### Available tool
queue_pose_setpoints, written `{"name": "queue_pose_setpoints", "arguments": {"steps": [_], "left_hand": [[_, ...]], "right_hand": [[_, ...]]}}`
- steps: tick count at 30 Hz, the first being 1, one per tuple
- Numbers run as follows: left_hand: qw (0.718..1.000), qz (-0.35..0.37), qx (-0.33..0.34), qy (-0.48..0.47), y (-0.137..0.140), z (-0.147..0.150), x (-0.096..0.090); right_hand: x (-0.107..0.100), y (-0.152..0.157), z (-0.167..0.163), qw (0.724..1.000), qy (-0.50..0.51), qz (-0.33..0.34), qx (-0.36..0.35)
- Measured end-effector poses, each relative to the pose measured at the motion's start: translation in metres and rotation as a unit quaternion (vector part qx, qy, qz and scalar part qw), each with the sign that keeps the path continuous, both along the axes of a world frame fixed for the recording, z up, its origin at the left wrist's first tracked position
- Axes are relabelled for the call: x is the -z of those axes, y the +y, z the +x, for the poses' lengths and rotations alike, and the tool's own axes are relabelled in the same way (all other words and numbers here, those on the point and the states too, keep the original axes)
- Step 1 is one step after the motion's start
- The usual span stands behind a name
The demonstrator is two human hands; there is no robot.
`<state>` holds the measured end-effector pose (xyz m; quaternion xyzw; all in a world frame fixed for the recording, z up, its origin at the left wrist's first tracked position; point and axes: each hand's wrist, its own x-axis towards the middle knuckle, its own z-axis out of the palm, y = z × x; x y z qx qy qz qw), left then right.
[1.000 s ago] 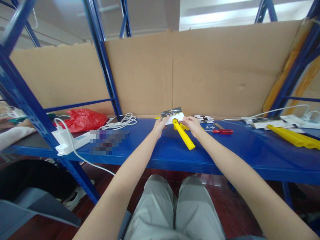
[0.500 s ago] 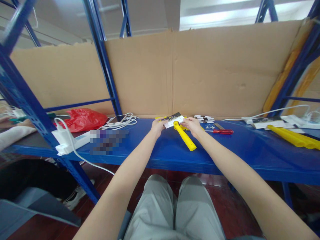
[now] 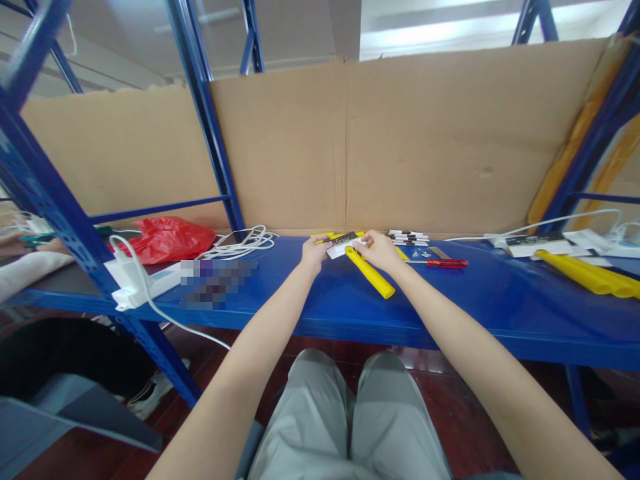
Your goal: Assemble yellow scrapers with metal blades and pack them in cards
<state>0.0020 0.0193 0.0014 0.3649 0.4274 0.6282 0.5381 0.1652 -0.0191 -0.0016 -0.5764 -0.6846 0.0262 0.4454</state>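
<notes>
My left hand (image 3: 314, 253) is closed on the left end of a black-and-white printed card (image 3: 343, 239), held just over the blue bench. At the card's right end, the fingers of my right hand (image 3: 376, 248) are bunched together and pinch it. A yellow handle (image 3: 373, 275) slants from the card down toward the bench's front edge. Its upper end sits against the card; the fingers and card hide how the two join. More yellow pieces (image 3: 403, 253) lie partly hidden behind my hands. Right of them is a screwdriver (image 3: 447, 263) with a red handle.
Several black-and-white cards (image 3: 407, 238) lie behind my right hand. Yellow handles (image 3: 585, 270) and more cards (image 3: 535, 245) are at the right. On the left are a power strip (image 3: 160, 281), coiled white cable (image 3: 245, 242) and red bag (image 3: 173, 240); another person's sleeve (image 3: 35, 273) shows beyond the post.
My right hand has shifted slightly left and up over the card's right end, its fingers drawn closer together. The card lies lower and flatter; the yellow handle has tilted a little.
</notes>
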Motion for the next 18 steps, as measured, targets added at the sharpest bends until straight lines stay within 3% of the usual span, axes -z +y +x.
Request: {"name": "queue_pose_setpoints", "arguments": {"steps": [3, 8, 18], "left_hand": [[1.0, 0.008, -0.002, 0.003, -0.002, 0.001, 0.0], [0.999, 0.01, -0.024, 0.029, -0.004, 0.001, -0.001], [0.996, 0.019, -0.059, 0.063, -0.006, 0.003, -0.004]], "right_hand": [[0.0, -0.005, -0.005, 0.995, -0.049, -0.056, -0.064], [0.003, -0.01, -0.01, 0.987, -0.039, -0.064, -0.144], [-0.013, -0.032, -0.015, 0.967, -0.215, -0.099, -0.099]]}}
